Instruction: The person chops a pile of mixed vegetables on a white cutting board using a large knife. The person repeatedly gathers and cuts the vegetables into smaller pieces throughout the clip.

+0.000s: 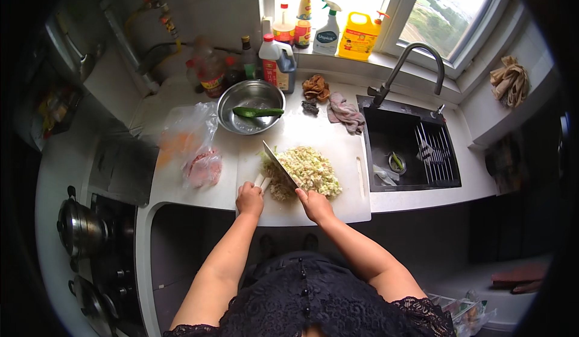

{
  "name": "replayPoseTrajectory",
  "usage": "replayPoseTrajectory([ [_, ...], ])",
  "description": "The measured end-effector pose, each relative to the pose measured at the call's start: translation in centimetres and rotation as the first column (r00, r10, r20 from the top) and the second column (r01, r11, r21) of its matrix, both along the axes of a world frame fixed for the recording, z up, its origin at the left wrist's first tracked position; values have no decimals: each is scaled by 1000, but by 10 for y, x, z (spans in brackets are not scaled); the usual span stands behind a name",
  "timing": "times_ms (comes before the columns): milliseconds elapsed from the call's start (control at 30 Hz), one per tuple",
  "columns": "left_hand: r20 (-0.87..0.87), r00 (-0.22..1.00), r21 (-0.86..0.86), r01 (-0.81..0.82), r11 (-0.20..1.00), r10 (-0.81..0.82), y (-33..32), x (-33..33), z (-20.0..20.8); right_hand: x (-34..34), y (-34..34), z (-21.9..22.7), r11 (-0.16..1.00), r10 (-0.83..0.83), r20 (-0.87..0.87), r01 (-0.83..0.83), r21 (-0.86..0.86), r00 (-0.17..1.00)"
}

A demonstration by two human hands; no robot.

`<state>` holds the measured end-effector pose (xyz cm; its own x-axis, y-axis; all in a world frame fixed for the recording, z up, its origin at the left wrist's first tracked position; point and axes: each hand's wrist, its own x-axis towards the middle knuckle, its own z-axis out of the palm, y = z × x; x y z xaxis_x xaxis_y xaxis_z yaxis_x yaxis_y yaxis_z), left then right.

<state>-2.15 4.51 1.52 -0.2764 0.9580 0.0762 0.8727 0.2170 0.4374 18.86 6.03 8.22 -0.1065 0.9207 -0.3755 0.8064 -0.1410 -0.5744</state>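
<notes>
A white cutting board [347,201] lies on the counter in front of me. On it sits a heap of finely chopped pale green and white vegetable [307,171]. My right hand [313,204] grips the handle of a broad cleaver [279,163], whose blade slants up and left across the heap's left side. My left hand [249,198] rests at the board's left edge, fingers curled on pale vegetable pieces next to the blade.
A steel bowl [250,106] holding a green vegetable stands behind the board. Plastic bags [190,147] with pinkish contents lie to the left. A black sink [410,150] with a tap is at the right. Bottles line the windowsill. Pots sit on the stove [90,246] at lower left.
</notes>
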Motion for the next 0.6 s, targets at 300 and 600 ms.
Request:
replayPoseTrajectory([
  [300, -6, 1000, 5, 8, 1000, -8, -1, 2, 1, 22, 2, -7, 996, -81, -28, 80, -35, 996],
  [600, -10, 1000, -14, 9, 1000, -9, -1, 1, -2, 24, 3, 7, 996, -90, 11, 89, 27, 996],
])
